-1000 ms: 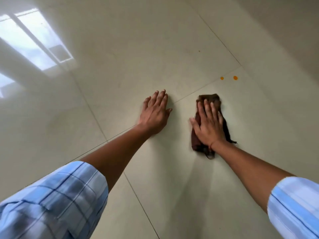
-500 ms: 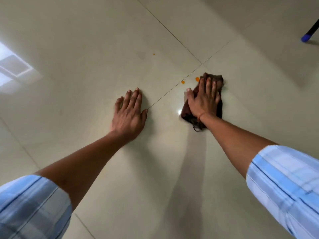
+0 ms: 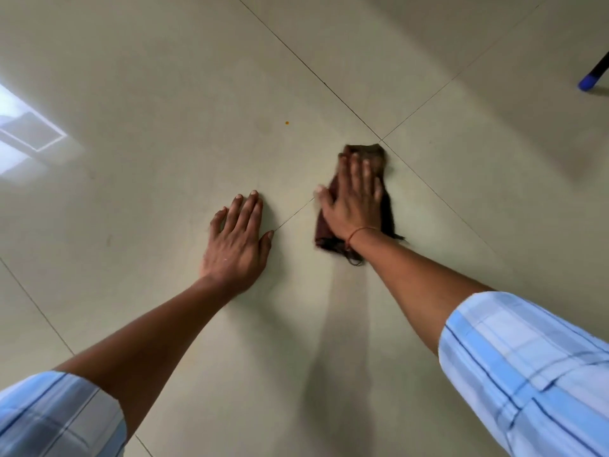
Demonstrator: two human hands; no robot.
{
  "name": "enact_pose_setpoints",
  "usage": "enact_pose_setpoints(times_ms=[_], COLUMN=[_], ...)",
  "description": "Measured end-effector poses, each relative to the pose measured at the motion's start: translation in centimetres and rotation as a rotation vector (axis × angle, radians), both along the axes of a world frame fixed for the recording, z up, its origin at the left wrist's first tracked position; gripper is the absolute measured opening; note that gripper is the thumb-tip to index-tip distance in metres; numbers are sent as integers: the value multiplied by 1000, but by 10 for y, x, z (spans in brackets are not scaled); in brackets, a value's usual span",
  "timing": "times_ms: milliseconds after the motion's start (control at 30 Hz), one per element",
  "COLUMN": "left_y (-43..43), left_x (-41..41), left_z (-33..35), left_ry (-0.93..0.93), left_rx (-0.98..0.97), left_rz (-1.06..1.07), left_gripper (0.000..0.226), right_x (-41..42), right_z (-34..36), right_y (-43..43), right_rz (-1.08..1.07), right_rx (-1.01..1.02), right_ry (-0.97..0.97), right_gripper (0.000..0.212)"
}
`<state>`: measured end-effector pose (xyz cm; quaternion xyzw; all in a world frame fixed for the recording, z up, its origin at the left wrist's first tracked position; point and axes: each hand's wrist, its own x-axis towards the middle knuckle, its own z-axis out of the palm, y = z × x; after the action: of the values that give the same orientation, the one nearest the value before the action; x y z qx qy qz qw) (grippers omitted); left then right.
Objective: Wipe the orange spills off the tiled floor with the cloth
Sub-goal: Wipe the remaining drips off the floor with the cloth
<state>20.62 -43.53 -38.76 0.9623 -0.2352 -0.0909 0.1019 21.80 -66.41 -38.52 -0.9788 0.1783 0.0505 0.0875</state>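
While the right hand (image 3: 354,199) pressed flat on the brown cloth (image 3: 372,153), palm down with the fingers spread rather than closed around it, the cloth lay on the tiled floor (image 3: 164,77) just below the crossing of two grout lines. The left hand (image 3: 239,239) rested open and empty on the tile beside it, apart from the cloth, and appeared to serve as a brace. One small orange spot (image 3: 287,123) was visible on the tile beyond the left hand, well apart from the cloth; judged from this, the wiping was not finished. Whether any orange lay under the cloth or under the right hand could not be told, since both covered the floor there. The right hand and the near edge of the cloth were blurred, so the frayed threads at the wrist were hard to make out. Both sleeves (image 3: 527,364) were cut off by the frame, as was a dark rod with a blue tip (image 3: 588,83) at the upper right edge.
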Motion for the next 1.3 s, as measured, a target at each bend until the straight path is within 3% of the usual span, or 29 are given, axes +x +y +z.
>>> enact_pose_setpoints(times_ms=[133,200,333,533,700,800,933,1133,1233,1300], left_y=[-1,-2,-3,-1,-2,-1,1,0,1,2], left_x=[-1,-2,-3,0,0,4,3,4,4,4], left_z=[2,2,1,6,5,0,1,-2,-1,1], left_ry=[10,6,-6,23,27,2,32,12,36,42], left_rx=[10,9,7,-37,-14,-7,4,8,12,17], left_rz=[3,8,16,56,37,34,28,28,24,26], left_gripper=[65,65,65,65,65,64,64,63,63,64], right_x=[-65,-68,5,-22,83,128,72,116,61,20], right_z=[-2,-3,-2,-2,-1,1,2,1,2,0], right_y=[17,-5,0,34,6,45,45,53,60,27], right_rz=[341,279,5,361,102,244,533,265,546,579], right_rx=[32,29,22,52,3,62,82,44,62,52], right_ry=[-1,-21,6,-24,-11,-14,6,-14,5,-23], right_gripper=[74,74,71,67,68,63,68,69,70,69])
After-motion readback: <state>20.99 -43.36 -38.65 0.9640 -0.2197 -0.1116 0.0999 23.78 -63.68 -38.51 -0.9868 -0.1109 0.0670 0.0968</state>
